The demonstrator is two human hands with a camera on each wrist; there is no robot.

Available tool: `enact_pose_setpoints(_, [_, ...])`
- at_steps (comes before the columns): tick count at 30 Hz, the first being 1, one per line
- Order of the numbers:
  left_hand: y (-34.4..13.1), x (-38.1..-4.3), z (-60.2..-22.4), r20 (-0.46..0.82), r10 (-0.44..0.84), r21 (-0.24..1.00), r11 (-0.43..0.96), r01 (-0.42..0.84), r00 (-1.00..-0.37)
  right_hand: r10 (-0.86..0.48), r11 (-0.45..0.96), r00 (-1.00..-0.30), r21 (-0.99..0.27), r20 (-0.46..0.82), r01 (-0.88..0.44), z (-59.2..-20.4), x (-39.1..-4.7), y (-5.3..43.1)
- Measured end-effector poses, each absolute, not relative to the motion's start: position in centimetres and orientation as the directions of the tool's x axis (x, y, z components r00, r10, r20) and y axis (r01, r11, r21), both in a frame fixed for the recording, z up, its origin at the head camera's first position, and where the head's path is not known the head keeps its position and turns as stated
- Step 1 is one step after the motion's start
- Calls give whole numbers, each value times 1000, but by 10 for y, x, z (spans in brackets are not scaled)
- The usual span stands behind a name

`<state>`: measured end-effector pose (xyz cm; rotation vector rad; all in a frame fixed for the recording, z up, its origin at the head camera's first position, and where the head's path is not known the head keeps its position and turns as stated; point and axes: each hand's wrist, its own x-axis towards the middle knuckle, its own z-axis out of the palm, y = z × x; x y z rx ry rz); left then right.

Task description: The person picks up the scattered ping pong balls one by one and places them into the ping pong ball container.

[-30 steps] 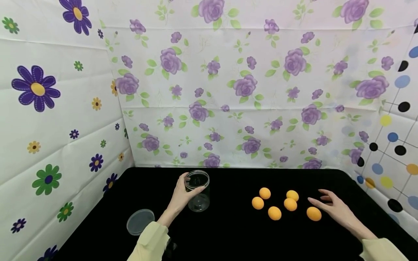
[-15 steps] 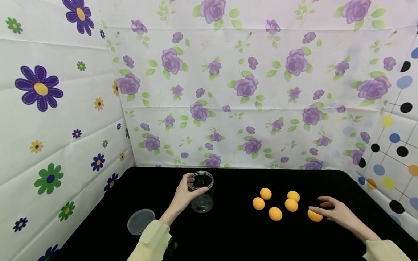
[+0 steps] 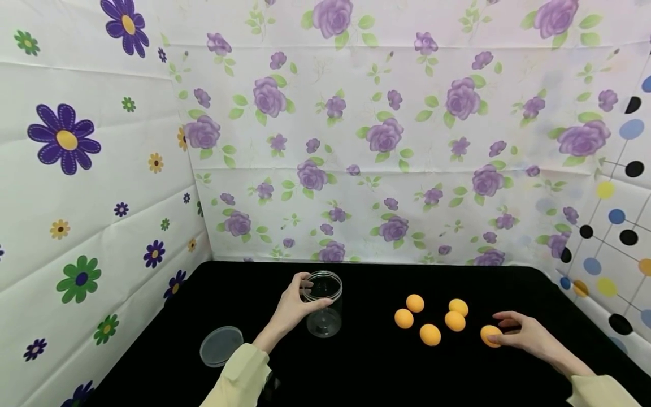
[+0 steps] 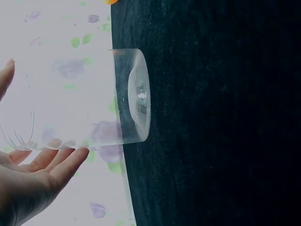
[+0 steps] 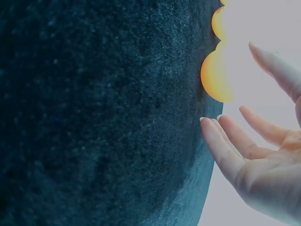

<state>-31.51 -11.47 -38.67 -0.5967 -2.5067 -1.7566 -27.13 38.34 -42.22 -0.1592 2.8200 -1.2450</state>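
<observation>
My left hand [image 3: 294,308] holds a clear, lidless jar [image 3: 324,322] near its rim, thumb on the near side and fingers behind. The left wrist view shows the jar [image 4: 133,94] between that thumb and the fingers [image 4: 66,165]; its bottom is close to the black cloth. At the right, my right hand [image 3: 529,336] is beside the rightmost orange ball [image 3: 490,336], its thumb overlapping the ball in the head view. Seen from the right wrist, the thumb and fingers [image 5: 221,146] are spread, with a gap between them and the nearest ball [image 5: 215,77].
Several more orange balls lie left of the right hand, among them a front one [image 3: 430,334] and a back one [image 3: 415,303]. A round translucent lid [image 3: 221,346] lies left of my left forearm. Patterned sheets [image 3: 356,186] border the black table [image 3: 366,373].
The left hand has shifted the jar a little to the right. My right hand has come down beside the rightmost ball, its thumb now in front of it. The balls and lid stay put.
</observation>
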Motion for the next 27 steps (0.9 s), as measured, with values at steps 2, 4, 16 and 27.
enact_pose_setpoints(2, [-114, -320, -394, 246, 298, 891, 306, 336, -922, -128, 667, -992, -740, 5, -90, -423, -271, 384])
enact_pose_setpoints(4, [-112, -323, -400, 260, 304, 880, 317, 355, -916, -138, 655, -990, -749, 14, -102, -425, -271, 384])
enact_pose_setpoints(16, [-104, -318, -400, 236, 350, 885, 309, 350, -906, -225, 601, -974, -785, 14, -150, -431, -275, 388])
enact_pose_setpoints(27, [-95, -317, -400, 227, 432, 899, 252, 358, -873, -243, 583, -970, -796, 23, -165, -430, -275, 388])
